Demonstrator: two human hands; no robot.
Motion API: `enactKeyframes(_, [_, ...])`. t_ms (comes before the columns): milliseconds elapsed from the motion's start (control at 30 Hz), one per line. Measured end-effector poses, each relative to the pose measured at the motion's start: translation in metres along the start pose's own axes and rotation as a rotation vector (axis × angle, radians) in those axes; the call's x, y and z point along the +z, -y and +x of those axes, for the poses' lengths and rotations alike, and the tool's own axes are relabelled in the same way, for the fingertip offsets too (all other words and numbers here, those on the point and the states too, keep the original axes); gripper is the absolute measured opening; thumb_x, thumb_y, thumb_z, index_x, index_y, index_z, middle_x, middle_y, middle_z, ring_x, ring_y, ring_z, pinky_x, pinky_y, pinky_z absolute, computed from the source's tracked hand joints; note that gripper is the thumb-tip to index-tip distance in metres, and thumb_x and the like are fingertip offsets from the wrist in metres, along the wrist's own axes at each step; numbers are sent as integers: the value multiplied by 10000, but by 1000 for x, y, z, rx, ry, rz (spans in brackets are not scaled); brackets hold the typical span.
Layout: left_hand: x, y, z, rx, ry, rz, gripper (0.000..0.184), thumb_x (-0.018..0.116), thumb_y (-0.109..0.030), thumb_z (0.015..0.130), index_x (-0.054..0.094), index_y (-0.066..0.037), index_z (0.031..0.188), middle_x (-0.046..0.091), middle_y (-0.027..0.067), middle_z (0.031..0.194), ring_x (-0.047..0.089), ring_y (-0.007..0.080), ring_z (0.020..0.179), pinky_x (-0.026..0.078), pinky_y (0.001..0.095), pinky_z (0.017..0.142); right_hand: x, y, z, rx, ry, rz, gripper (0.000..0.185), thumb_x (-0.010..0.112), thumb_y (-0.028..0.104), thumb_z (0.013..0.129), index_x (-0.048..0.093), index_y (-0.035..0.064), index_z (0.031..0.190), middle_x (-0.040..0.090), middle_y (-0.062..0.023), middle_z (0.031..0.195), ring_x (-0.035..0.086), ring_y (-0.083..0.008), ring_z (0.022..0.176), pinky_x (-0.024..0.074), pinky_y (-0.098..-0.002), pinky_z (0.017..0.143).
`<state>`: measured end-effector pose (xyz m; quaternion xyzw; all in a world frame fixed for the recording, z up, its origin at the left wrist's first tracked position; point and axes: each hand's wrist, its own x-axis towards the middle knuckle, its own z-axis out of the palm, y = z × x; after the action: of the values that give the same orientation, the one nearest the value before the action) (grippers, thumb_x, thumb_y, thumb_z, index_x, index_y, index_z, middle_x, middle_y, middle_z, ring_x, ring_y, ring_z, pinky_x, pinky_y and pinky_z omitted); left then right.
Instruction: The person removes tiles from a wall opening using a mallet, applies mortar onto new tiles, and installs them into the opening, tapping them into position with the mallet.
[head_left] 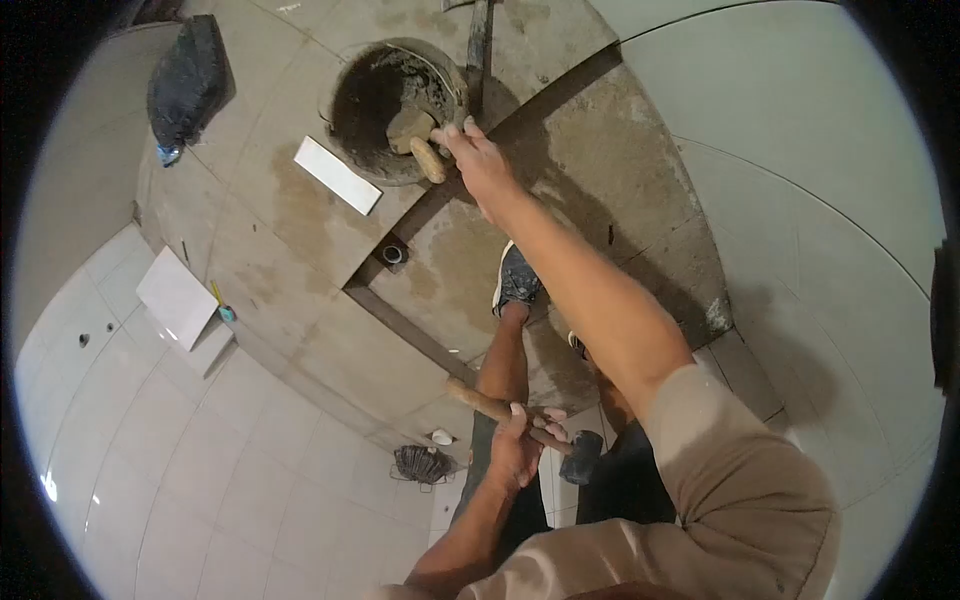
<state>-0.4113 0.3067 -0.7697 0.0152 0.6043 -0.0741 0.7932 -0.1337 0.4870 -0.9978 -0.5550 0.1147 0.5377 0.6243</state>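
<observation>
head cam | worn on head | faces forward, down | hands below, apart

Dim, fisheye-warped, black corners

Tool head point(458, 4) cut off @ top; R shoe point(577, 346) mostly hidden.

Bucket point(350, 95) stands on the floor point(270, 60), ahead of the person; trowel point(428, 160) sits inside, handle over the near-right part. Handled tool point(479, 50) lies immediately right of the bucket. Narrow tile point(338, 176) lies just left; bag point(188, 85) lies farther left. Drain pipe point(393, 255) opens nearer the person, in the recess corner. Large tile point(178, 298) lies near-left, tape measure point(227, 313) beside its right corner.
</observation>
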Motion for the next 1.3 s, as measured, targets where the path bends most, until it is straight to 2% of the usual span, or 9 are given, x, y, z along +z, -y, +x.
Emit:
enactKeyframes(133, [-3,5,12,-34,32,-59,628,446,-538,1051,517,76,1166,623,244,1144,676,323,897,589,517,801,-67,-64,-22,-163,-189,-527,435,590,221,1007,536,102,1422,745,-120,899,720,-284,923,557,-346,764])
enactKeyframes(233, [-8,13,13,-38,43,-79,576,454,-486,1068,531,81,1144,626,249,1155,690,297,908,583,474,796,-102,-126,8,341,-352,-492,406,560,156,1022,542,138,1427,712,-153,1107,718,-258,930,576,-342,740])
enactKeyframes(333, [-8,18,15,0,59,-59,463,547,-436,1047,544,25,1087,623,259,1177,690,307,927,571,471,809,-100,-163,43,466,-441,463,642,602,164,1013,303,225,1577,389,-206,1555,653,-365,1092,588,-446,894])
enactKeyframes(467, [-9,16,15,42,89,77,433,544,-421,1051,543,11,1079,619,267,1198,683,318,954,549,489,841,-75,-188,95,429,-723,756,732,583,184,1019,153,195,1611,332,-176,1599,603,-390,1194,532,-465,1008])
enactKeyframes(633, [-3,5,12,13,46,167,462,530,-433,1053,540,27,1087,620,268,1199,686,327,922,560,508,832,-81,-211,98,392,-574,-356,726,542,206,1023,136,95,1615,282,-178,1630,430,-393,1389,356,-456,1183])
enactKeyframes(733, [-4,3,8,17,82,206,497,532,-466,1044,541,27,1103,619,266,1200,691,339,899,570,518,815,-94,-141,-17,198,-543,-472,741,507,128,990,113,30,1610,160,-255,1664,215,-407,1530,218,-452,1259])
enactKeyframes(967, [36,-25,-4,178,142,213,483,592,-462,1011,583,13,1095,652,184,983,625,298,760,552,463,754,-161,6,-389,60,-458,-797,582,489,382,1050,428,-27,1460,555,-334,1372,535,-443,1306,426,-483,1093])
enactKeyframes(1100, [150,-65,-110,147,433,293,428,603,-395,1020,601,24,1106,655,167,976,614,273,789,528,413,744,-131,184,-627,-201,-335,-913,429,536,272,1046,473,18,1387,657,-283,1127,663,-430,1015,519,-512,881])
enactKeyframes(1300, [340,-40,-304,925,709,1303,196,644,-194,991,635,-41,869,571,8,726,486,107,627,388,294,574,-103,236,-821,-702,-804,-768,379,570,153,1030,465,-22,1349,631,-208,960,659,-332,811,529,-459,749])
